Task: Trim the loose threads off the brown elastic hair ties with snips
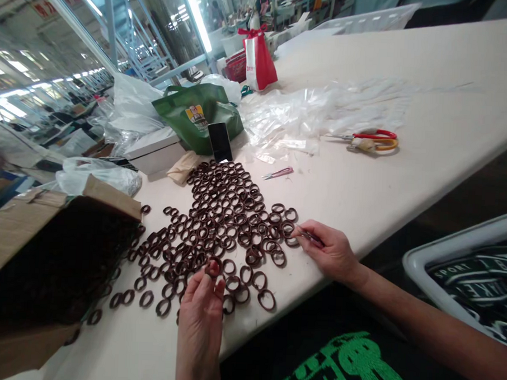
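Note:
Dark brown fabric-like rings (230,203) lie heaped across the pale table. My left hand (202,305), at the front of the heap, pinches one brown ring (214,265) between thumb and fingertips. To its right, my right hand (330,252) is closed around small thread snips (312,237), their tip pointing left over the rings at the heap's right edge. Most of the snips is hidden by the fingers. Another pair of thread snips (278,173), with a pink handle, lies behind the heap.
An open cardboard box (34,214) lies tipped at the left, rings near its mouth. Behind the heap are a phone (220,142), a green bag (193,117), clear plastic bags (290,116) and red-and-yellow scissors (375,140). A red-and-white bag (261,61) stands farther back. A white-framed chair (418,259) is at right.

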Available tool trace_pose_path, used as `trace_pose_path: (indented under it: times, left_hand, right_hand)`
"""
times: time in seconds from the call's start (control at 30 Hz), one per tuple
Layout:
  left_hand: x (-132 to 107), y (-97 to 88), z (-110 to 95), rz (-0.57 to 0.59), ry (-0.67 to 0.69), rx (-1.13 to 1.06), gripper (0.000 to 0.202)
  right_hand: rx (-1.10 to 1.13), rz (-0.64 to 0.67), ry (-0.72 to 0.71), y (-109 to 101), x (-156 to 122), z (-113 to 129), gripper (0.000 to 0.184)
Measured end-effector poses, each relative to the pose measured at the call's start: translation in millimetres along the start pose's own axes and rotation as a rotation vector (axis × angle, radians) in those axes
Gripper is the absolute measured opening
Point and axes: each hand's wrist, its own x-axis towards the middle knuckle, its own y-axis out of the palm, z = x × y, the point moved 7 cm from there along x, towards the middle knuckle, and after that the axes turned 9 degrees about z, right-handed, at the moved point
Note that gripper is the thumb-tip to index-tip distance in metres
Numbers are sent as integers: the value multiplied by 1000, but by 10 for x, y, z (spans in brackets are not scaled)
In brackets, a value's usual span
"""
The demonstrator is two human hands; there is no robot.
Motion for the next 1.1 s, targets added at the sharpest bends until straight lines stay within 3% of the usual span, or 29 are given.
trace_pose_path:
  times: [0.1, 0.17, 0.27, 0.4, 0.53, 0.6, 0.67, 0.73, 0.83, 0.93, 1.0, 1.1]
  left_hand:
    - [-72, 23, -6, 40, 49, 128, 21]
    - [-122, 106, -73, 96, 215, 426, 15]
    - [-195, 384, -111, 188, 515, 974, 10]
    - [-128, 548, -82, 188, 701, 1273, 9]
    - [24, 328, -159, 48, 717, 1448, 43]
    - [116, 142, -168, -31, 616, 1518, 56]
    - [180, 33, -116, -27, 506, 1539, 59]
    - [195, 63, -27, 54, 453, 1521, 58]
    - [147, 246, 37, 177, 490, 1446, 56]
    - [69, 273, -115, 204, 621, 1322, 39]
    - [30, 60, -315, 110, 702, 1284, 23]
    - [12, -511, -589, -146, 718, 1380, 16]
  right_hand:
    - [24, 29, -21, 35, -42, 29, 14]
    - [17, 31, -16, 29, -66, 37, 14]
    - [-10, 26, -3, 6, -82, 25, 13]
    - [-49, 40, -36, 11, -70, 5, 12]
    - [-103, 52, -42, 28, -58, -15, 14]
    - [-138, 60, -45, 40, -55, -12, 16]
    - [-171, 84, -57, 64, -54, 1, 17]
    - [-200, 108, -74, 90, -54, 19, 17]
    - [-228, 117, -81, 108, -56, 28, 17]
    - [-245, 121, -74, 116, -54, 19, 16]
    - [-253, 126, -81, 121, -54, 19, 16]
    - [-273, 137, -83, 126, -55, 25, 15]
